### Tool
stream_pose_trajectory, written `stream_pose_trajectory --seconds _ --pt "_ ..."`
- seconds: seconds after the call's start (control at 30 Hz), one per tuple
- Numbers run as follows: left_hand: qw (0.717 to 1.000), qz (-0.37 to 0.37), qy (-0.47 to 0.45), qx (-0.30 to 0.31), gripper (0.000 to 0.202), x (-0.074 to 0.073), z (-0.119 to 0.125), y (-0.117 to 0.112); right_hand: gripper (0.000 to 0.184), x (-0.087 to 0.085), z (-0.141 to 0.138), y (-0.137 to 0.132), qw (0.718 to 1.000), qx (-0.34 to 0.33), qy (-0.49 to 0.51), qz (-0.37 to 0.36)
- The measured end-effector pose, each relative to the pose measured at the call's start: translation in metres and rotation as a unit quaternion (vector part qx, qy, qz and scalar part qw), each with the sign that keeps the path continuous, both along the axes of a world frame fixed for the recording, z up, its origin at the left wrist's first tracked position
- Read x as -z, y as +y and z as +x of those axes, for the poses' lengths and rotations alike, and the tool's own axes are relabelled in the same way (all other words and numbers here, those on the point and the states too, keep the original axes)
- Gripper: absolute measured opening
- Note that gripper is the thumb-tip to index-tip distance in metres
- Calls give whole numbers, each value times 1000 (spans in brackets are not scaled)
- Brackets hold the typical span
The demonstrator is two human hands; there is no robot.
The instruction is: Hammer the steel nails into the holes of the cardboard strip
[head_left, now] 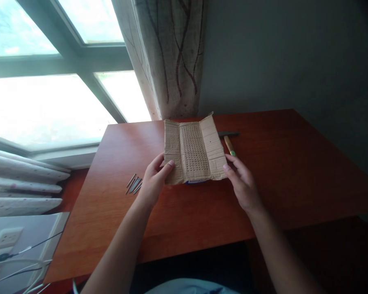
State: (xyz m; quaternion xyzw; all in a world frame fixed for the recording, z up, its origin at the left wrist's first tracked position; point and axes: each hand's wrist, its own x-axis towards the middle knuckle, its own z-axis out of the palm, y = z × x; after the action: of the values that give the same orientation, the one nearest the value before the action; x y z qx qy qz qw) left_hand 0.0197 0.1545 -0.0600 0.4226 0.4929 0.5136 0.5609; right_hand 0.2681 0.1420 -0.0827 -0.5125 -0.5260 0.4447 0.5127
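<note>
Above the reddish-brown wooden tabletop (202,220), left grip (153,179) and right grip (244,183) pinch an unfolded tan cardboard sheet (193,149) with small holes.

Between the left grip (153,179) and right grip (244,183), the cardboard (194,149) is tan, its middle panel patterned with rows of dark dots. Just left of the left grip, the nails (134,185) are silver-grey; beyond the right grip, the hammer (228,145) has a dark head and a yellowish-tan handle banded green. Below both grips the counter (184,220) is reddish brown, and beyond them the pale curtain (171,53) carries winding dark branch lines.
</note>
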Motion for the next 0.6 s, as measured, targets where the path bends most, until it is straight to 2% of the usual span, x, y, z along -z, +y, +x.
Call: stream_pose_trajectory --seconds 0.1,0.17,0.2,0.23,0.27,0.3,0.37,0.43,0.5,0.6 --pt "999 -1 33 0 49 3 -5 1 42 4 4 0 1000 -4 -7 -4" --pt "992 30 113 -43 48 0 -9 -2 41 2 7 -2 999 10 -33 23" --pt "979 65 176 -83 46 -3 -10 -6 39 0 8 -3 996 31 -58 56" --pt "954 112 249 -122 43 -7 -10 -11 36 -4 9 -5 988 58 -97 101" --pt "917 171 325 -157 39 -12 -8 -17 34 -9 9 -7 973 85 -147 155" --pt "871 234 398 -167 34 -17 -4 -23 32 -15 8 -9 950 105 -204 213" --pt "784 340 508 -110 33 -24 6 -36 32 -25 4 -14 891 98 -317 311" --pt "723 390 570 -36 35 -26 18 -46 34 -32 -3 -17 846 51 -390 361" --pt "697 399 596 7 35 -21 25 -50 33 -32 -9 -18 828 13 -421 370" --pt "693 397 601 15 34 -8 26 -51 30 -25 -13 -17 834 -10 -422 357"
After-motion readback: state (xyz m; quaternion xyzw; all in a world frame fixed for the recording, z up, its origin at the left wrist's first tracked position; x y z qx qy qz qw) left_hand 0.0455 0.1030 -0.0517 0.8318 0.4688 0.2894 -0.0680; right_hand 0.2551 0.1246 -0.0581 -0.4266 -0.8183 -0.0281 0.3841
